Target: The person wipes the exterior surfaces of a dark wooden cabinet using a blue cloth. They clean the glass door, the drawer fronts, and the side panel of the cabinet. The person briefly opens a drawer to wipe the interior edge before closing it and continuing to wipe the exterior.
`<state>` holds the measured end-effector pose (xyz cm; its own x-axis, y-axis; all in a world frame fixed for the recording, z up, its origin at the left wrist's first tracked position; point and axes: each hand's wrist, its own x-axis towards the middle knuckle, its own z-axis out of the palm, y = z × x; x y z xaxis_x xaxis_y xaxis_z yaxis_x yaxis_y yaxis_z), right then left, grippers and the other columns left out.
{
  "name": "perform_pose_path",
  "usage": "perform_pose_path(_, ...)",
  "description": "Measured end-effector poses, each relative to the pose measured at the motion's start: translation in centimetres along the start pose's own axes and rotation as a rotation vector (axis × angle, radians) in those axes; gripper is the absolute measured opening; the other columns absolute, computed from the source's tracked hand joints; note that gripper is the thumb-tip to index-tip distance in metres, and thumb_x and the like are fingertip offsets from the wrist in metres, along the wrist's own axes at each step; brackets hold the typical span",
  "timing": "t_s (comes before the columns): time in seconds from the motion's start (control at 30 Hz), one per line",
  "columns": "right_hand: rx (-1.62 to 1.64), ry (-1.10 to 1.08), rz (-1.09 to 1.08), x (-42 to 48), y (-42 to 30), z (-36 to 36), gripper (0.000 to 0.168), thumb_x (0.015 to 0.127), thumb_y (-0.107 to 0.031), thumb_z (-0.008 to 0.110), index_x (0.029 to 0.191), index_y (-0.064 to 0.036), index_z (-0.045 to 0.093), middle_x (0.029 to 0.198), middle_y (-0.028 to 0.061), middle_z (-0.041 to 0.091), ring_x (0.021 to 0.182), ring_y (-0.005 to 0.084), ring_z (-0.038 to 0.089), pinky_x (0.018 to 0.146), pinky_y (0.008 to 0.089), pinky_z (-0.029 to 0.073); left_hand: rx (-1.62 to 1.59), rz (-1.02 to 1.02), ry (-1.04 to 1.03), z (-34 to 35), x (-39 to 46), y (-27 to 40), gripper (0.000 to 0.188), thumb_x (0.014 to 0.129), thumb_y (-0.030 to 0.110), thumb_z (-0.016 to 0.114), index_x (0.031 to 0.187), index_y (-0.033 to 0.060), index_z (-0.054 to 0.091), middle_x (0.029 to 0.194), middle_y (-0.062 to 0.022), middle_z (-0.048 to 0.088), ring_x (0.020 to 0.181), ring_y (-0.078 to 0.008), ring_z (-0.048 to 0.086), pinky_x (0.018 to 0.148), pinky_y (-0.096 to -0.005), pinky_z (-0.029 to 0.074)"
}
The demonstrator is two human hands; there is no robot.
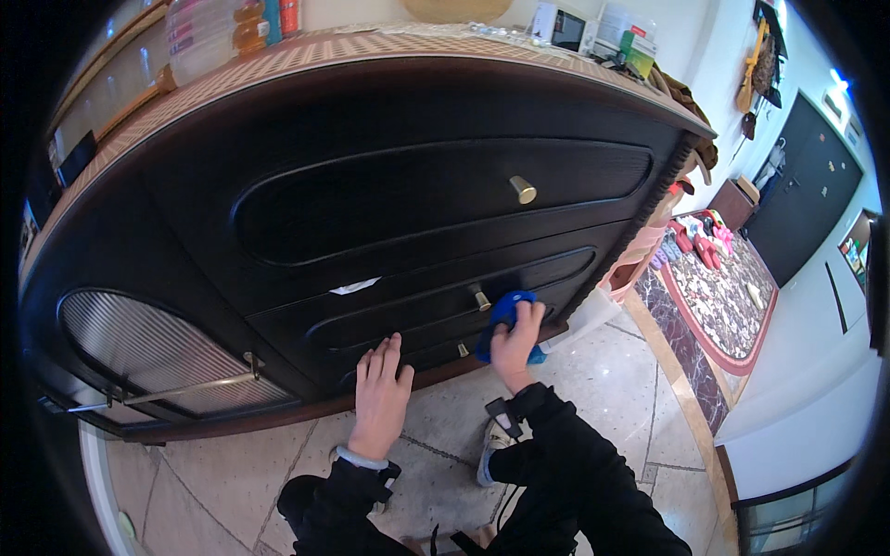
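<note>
A dark wooden cabinet point(389, 101) with several drawers fills the middle of the view. My right hand point(518, 337) grips a blue cloth point(511, 309) against the right part of the lower drawers, beside a brass knob point(482, 300). My left hand point(381, 396) holds nothing, with its fingers slightly apart and its fingertips at the lower drawer front; whether they touch it I cannot tell. Something white, perhaps paper point(354, 286), sticks out of the gap above the middle drawer. Another brass knob point(523, 190) is on the top drawer, and a third knob point(463, 349) sits lower down.
To the left is a ribbed-glass door point(167, 347) with a long metal handle point(188, 389). Bottles point(201, 42) and small boxes point(636, 48) stand on the cabinet top. Slippers point(706, 250) lie on a patterned rug point(723, 299) before a dark door point(806, 187). Pale tiles point(605, 403) cover the floor.
</note>
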<state>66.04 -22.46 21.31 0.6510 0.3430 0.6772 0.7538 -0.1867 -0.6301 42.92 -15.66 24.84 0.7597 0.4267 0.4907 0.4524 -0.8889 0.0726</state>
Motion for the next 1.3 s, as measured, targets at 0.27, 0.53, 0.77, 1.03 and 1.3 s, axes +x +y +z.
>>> perform_pose_path(0.27,0.202,-0.420,-0.302,-6.9,-10.8,4.4,0.043,0.061,0.007,0.059,0.104,-0.001,0.054,0.105,0.0198,0.046,0.096,0.0413,0.050,0.080,0.0465,0.045,-0.015,-0.168,0.289,-3.3,0.2,-2.7,0.026,0.079,0.007,0.064,0.105,0.0077,0.066,0.104,-0.0091,0.055,0.089,-0.0264,0.056,0.074,-0.0381,0.044)
perform_pose_path(0.53,0.095,-0.544,-0.611,-8.7,-15.5,6.5,0.038,0.075,-0.009,0.062,0.112,-0.002,0.059,0.099,0.0131,0.049,0.093,0.0310,0.053,0.074,0.0397,0.046,0.079,-0.336,0.618,-6.7,-1.1,-7.1,0.026,0.075,-0.004,0.064,0.098,0.0070,0.068,0.095,-0.0088,0.052,0.082,-0.0250,0.053,0.072,-0.0376,0.044)
perform_pose_path(0.77,0.032,-0.480,-0.442,-7.4,-12.6,4.6,0.041,0.073,-0.002,0.063,0.113,0.001,0.057,0.098,0.0173,0.049,0.092,0.0358,0.054,0.079,0.0436,0.049,0.000,-0.371,0.715,-8.0,-1.9,-7.6,0.023,0.073,-0.005,0.064,0.092,0.0070,0.069,0.093,-0.0077,0.053,0.080,-0.0247,0.053,0.070,-0.0365,0.043)
perform_pose_path(1.03,0.441,-0.517,-0.234,-8.6,-20.5,6.7,0.043,0.078,-0.002,0.066,0.118,0.008,0.053,0.106,0.0244,0.053,0.093,0.0432,0.058,0.080,0.0435,0.050,-0.084,-0.372,0.698,-8.6,-2.1,-7.4,0.023,0.077,-0.007,0.062,0.096,0.0054,0.067,0.096,-0.0105,0.053,0.085,-0.0271,0.056,0.072,-0.0357,0.045)
perform_pose_path(1.3,0.314,-0.275,-0.150,-3.5,-17.5,3.8,0.028,0.074,0.000,0.066,0.101,0.006,0.062,0.088,0.0184,0.055,0.079,0.0364,0.059,0.070,0.0396,0.050,-0.063,-0.363,0.702,-8.4,-2.0,-7.6,0.025,0.077,-0.008,0.062,0.097,0.0051,0.066,0.098,-0.0109,0.054,0.085,-0.0269,0.056,0.072,-0.0356,0.045)
